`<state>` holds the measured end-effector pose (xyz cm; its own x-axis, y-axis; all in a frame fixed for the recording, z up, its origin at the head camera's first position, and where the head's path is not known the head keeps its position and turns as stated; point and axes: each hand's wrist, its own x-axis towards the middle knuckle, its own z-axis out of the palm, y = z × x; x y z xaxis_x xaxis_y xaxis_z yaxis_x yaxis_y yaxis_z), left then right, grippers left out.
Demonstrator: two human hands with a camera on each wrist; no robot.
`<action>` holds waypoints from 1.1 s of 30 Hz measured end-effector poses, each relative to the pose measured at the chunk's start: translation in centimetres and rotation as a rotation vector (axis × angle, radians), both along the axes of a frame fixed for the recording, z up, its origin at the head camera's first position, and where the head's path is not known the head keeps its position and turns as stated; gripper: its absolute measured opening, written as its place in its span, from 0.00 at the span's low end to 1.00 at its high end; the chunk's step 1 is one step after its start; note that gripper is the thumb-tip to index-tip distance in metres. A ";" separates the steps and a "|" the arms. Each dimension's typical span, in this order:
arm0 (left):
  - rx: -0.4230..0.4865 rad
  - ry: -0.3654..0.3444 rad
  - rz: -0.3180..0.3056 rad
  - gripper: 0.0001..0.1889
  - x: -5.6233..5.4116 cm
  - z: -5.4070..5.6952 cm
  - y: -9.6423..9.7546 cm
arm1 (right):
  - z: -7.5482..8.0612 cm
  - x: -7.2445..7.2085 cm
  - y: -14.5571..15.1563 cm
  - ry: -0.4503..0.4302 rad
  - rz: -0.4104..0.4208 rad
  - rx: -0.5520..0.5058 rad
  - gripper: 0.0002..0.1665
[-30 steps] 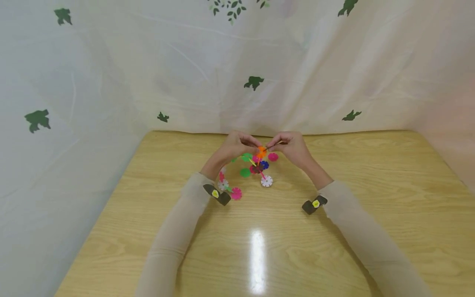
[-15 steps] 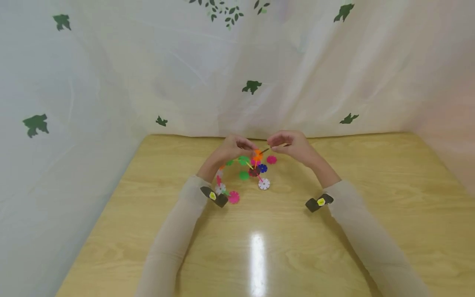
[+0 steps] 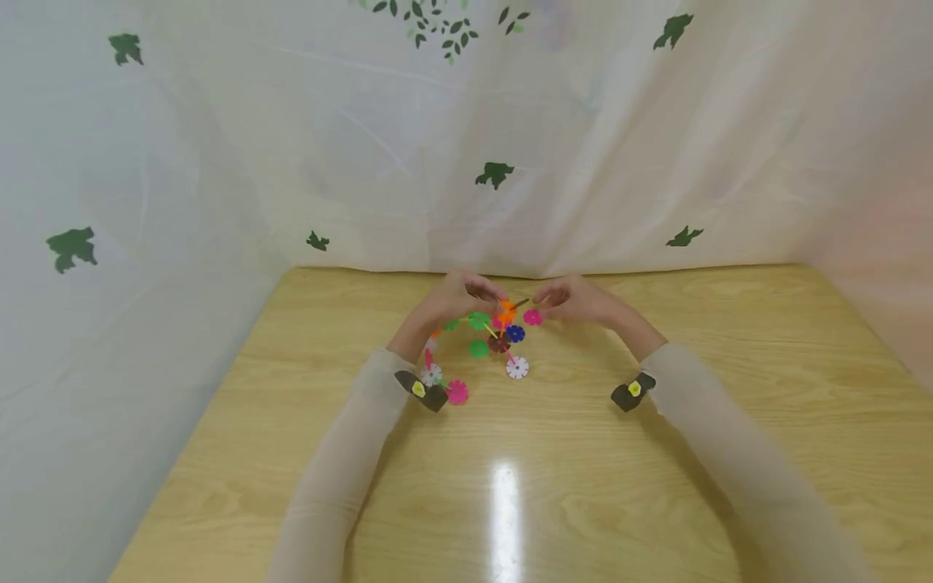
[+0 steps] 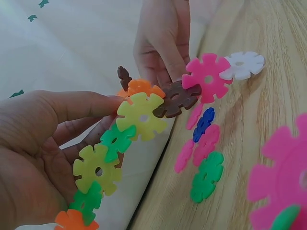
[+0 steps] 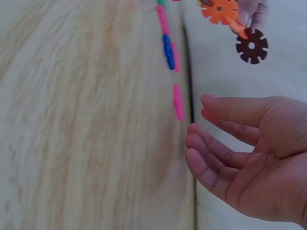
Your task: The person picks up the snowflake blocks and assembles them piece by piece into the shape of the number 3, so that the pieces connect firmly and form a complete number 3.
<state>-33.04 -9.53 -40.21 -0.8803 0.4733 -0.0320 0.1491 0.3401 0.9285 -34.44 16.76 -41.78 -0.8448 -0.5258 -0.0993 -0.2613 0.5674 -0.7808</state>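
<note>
My left hand (image 3: 461, 295) pinches a linked chain of notched plastic discs at an orange disc (image 3: 506, 311). In the left wrist view the chain runs through yellow discs (image 4: 143, 117), green discs (image 4: 116, 142) and a brown disc (image 4: 176, 99), then a pink disc (image 4: 208, 77) and a white disc (image 4: 243, 65). Another brown disc (image 5: 252, 46) sticks out of the orange one, towards my right hand. That hand (image 5: 254, 153) holds nothing, its fingers loosely bent. It hovers by a loose pink disc (image 3: 533, 317) at the table's back.
Below the chain, a blue disc (image 3: 515, 334) and a green disc (image 3: 479, 349) lie on the wooden table (image 3: 554, 453) with some pink ones. The chain's other end, a large pink disc (image 3: 457, 393), hangs near my left wrist. A pale curtain (image 3: 408, 162) stands behind the table.
My right hand has let go of the brown disc, which stays fixed in the orange disc. It has drawn right, then lowered towards the loose pink disc. The left hand keeps its pinch.
</note>
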 end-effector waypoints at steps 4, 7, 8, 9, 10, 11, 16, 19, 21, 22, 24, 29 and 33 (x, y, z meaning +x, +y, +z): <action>-0.008 0.001 -0.001 0.09 0.1 -0.2 -0.1 | -0.6 -0.3 -0.4 0.018 0.018 0.069 0.21; -0.010 0.008 0.000 0.09 0.0 -0.2 0.0 | -0.8 -0.5 -0.7 0.050 0.042 0.093 0.21; -0.008 0.007 0.000 0.09 -0.1 -0.2 0.0 | -0.9 -0.5 -0.8 0.060 0.045 0.100 0.20; -0.008 0.006 0.001 0.09 -0.1 -0.2 0.1 | -1.0 -0.6 -0.9 0.072 0.046 0.110 0.20; -0.005 0.003 0.002 0.09 -0.1 -0.2 0.1 | -1.0 -0.6 -1.0 0.083 0.046 0.117 0.19; -0.005 0.001 0.002 0.09 -0.2 -0.2 0.1 | -1.1 -0.6 -1.0 0.094 0.049 0.121 0.19; 0.000 -0.015 0.000 0.09 -0.2 -0.3 0.0 | -1.2 -0.2 -1.0 0.085 0.036 0.097 0.15; -0.005 -0.015 0.001 0.08 -0.4 -0.5 -0.1 | -1.2 0.1 -0.9 0.061 0.012 0.063 0.13; -0.010 -0.014 0.003 0.08 -0.4 -0.6 -0.2 | -1.1 0.4 -0.9 0.041 -0.018 0.036 0.12; -0.009 -0.013 0.005 0.08 -0.4 -0.6 -0.2 | -1.1 0.5 -0.8 0.036 -0.035 0.019 0.12; -0.009 -0.013 0.005 0.09 -0.4 -0.6 -0.3 | -0.9 0.7 -0.7 0.025 -0.059 -0.034 0.12; -0.004 -0.025 -0.003 0.10 -0.4 -0.5 -0.3 | -0.2 1.4 -0.5 -0.047 -0.159 -0.231 0.18; -0.004 -0.028 -0.010 0.10 -0.4 -0.5 -0.4 | 0.2 1.8 -0.6 -0.109 -0.255 -0.396 0.18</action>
